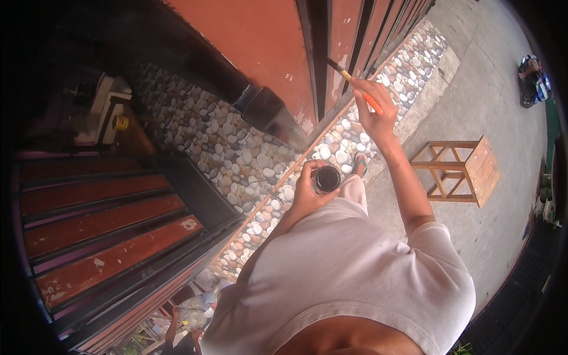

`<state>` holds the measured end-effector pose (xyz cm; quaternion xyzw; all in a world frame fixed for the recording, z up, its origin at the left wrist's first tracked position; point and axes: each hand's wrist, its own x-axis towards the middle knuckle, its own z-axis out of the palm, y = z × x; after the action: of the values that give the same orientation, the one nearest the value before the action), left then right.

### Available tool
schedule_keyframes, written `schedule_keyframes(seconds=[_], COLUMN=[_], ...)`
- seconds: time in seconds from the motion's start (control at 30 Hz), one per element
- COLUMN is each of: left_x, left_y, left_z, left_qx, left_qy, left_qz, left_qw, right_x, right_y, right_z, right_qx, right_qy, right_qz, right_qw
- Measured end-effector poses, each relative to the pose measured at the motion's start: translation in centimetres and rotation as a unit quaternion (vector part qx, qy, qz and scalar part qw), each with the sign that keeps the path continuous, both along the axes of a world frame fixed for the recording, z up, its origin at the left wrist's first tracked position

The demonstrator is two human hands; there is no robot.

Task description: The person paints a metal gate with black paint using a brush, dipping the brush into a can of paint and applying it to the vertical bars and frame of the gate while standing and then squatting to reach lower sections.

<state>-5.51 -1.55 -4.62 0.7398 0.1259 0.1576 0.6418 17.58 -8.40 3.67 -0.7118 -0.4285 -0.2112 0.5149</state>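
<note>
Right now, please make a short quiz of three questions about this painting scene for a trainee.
1. True or false: the right hand holds a paintbrush.
2. What does the left hand hold? A) a small dark jar B) a hammer
3. The brush tip touches the reddish ______ gate.

Key: 1 true; 2 A, the jar; 3 slatted. The wooden stool stands apart on the pavement.

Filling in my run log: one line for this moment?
left hand: holds dark jar | right hand: paintbrush bristles at red gate | wooden stool nearby
</note>
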Motion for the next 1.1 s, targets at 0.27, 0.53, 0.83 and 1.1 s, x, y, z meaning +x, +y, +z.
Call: schedule_keyframes(seconds=[0.27,0.53,0.83,1.1], left_x=[0.5,0.6,0.6,0.8], left_y=[-0.1,-0.1,-0.1,0.0], left_z=[0.9,0.9,1.0,0.8], left_qx=[-0.021,-0.027,-0.042,-0.034], left_qy=[0.003,0.005,0.006,0.011], left_qz=[0.002,0.003,0.011,0.005], left_qw=[1.000,1.000,0.999,0.999], right_x=[0.3,0.1,0.3,0.6], right_y=[0.5,1.1,1.2,1.4], right_z=[-3.7,0.3,-0.9,-2.5], right_qx=[-0.092,0.023,-0.014,-0.103], right_qy=[0.023,-0.073,-0.039,-0.015], right_qz=[0.047,0.005,-0.006,0.008], right_qw=[0.994,0.997,0.999,0.995])
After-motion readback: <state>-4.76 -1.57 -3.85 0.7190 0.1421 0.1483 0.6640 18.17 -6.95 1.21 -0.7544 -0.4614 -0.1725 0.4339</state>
